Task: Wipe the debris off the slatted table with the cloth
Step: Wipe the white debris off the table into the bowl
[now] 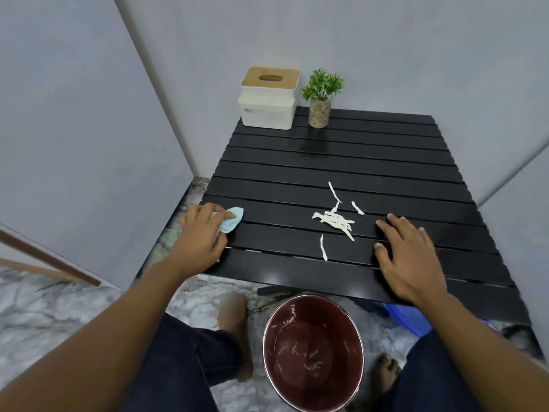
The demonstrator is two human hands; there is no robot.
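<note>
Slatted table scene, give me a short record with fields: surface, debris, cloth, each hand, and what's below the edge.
surface: black slatted table
debris: white paper strips, clustered near front centre
cloth: light blue cloth, at left edge
left hand: gripping the cloth
right hand: flat on table, empty
below edge: dark red bucket on floor, some strips inside

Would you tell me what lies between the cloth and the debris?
In the head view, only bare black slats of the table lie between the cloth and the debris.
</note>
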